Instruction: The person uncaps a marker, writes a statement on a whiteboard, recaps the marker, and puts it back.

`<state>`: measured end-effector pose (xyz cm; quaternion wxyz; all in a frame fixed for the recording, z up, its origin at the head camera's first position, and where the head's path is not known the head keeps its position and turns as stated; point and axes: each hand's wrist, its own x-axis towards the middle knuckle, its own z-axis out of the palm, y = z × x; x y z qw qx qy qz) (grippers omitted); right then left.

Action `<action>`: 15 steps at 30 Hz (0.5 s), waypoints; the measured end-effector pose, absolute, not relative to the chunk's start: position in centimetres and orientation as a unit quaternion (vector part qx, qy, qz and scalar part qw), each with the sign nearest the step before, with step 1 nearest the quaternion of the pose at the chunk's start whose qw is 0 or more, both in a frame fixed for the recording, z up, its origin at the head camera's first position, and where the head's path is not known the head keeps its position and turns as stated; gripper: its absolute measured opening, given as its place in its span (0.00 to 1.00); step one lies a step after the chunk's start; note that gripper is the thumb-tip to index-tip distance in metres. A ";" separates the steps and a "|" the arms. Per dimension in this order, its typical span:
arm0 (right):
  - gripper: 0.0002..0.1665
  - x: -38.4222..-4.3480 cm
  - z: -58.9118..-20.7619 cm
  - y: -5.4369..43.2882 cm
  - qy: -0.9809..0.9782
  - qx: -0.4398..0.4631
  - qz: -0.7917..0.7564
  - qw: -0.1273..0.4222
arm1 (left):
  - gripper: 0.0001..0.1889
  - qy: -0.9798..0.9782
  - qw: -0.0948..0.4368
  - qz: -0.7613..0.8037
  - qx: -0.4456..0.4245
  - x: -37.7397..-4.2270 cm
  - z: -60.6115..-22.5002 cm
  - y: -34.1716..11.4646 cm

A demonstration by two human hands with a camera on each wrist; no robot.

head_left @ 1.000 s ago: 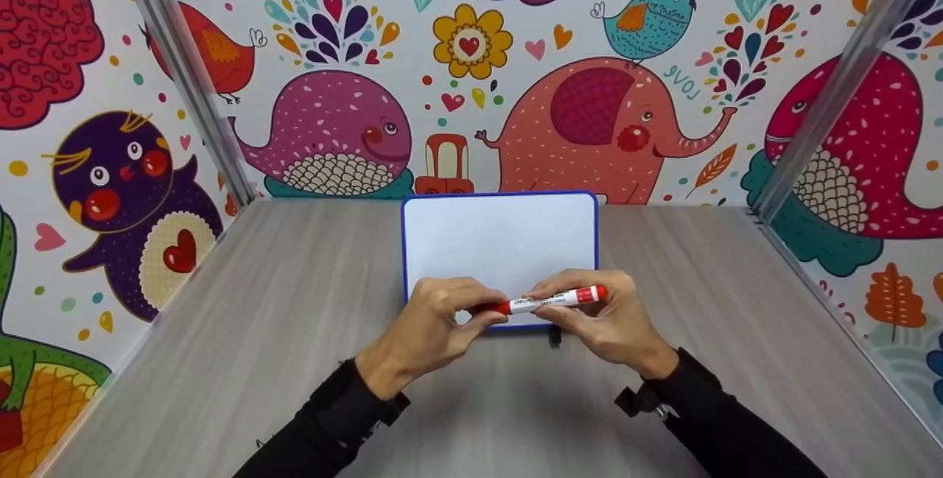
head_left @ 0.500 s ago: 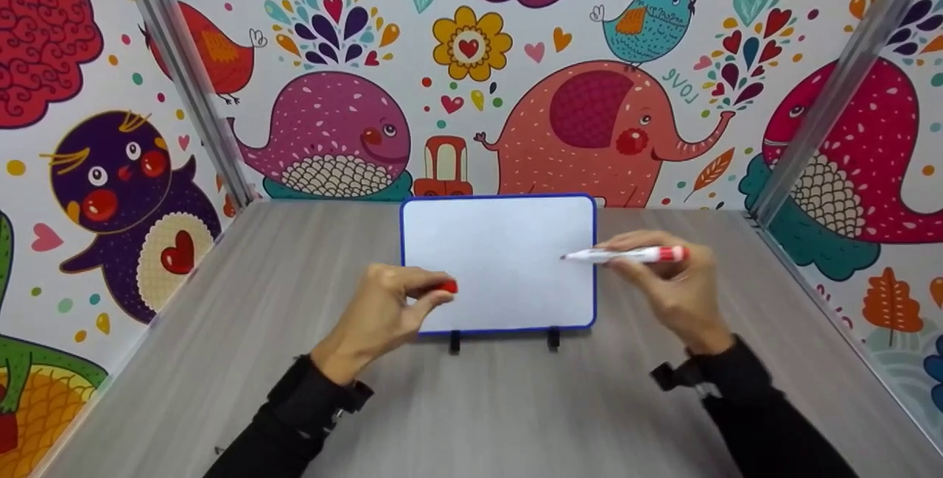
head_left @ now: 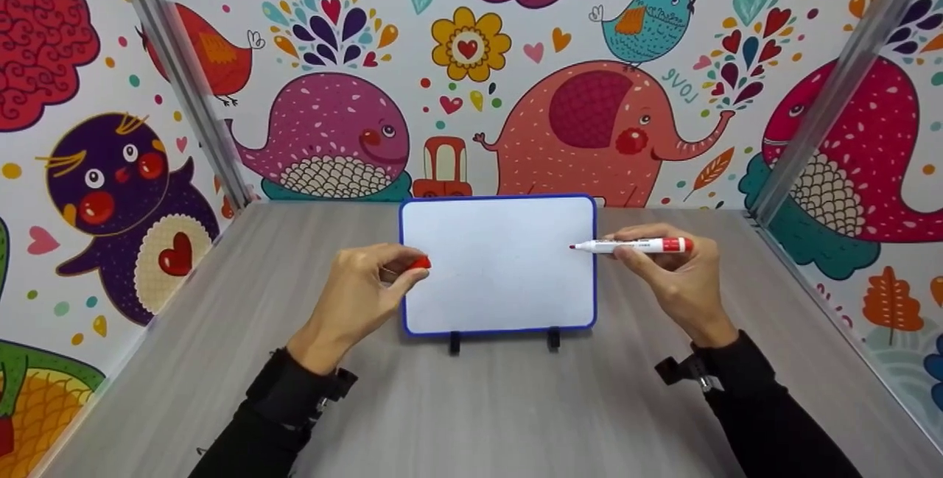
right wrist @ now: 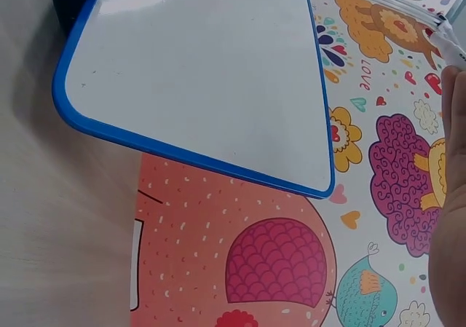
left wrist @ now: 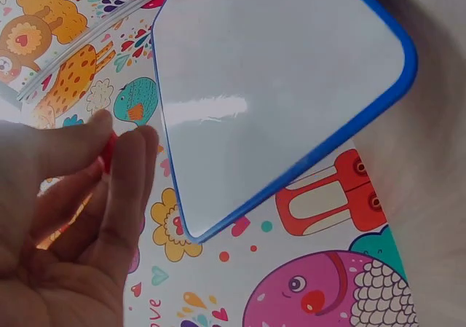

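Observation:
In the head view a small whiteboard (head_left: 498, 272) with a blue frame stands on two black feet. My left hand (head_left: 361, 290) is at its left edge and pinches a red marker cap (head_left: 421, 262) between thumb and fingertips. The same cap (left wrist: 108, 152) shows as a red sliver between the fingers in the left wrist view. On the other side my right hand (head_left: 681, 275) holds an uncapped red marker (head_left: 633, 245). Its tip points left and overlaps the board's right part. In the right wrist view only the edge of that hand (right wrist: 453, 181) shows.
A grey wood-grain table (head_left: 486, 419) lies under the board. Printed cartoon panels (head_left: 457, 73) close off the back and both sides, joined by metal posts (head_left: 184, 73) at the corners. Black bands (head_left: 295, 397) circle the wrists.
The cap has come off the marker. My left hand has moved left with the cap, and my right hand has moved right and up with the marker, now almost still.

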<state>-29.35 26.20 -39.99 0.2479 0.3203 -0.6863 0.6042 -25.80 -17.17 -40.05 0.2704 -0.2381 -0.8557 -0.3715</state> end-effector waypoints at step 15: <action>0.14 -29.5 -40.3 26.0 -0.691 0.318 0.600 0.247 | 0.08 -0.880 0.274 -0.355 -0.156 -26.6 -39.4 -20.6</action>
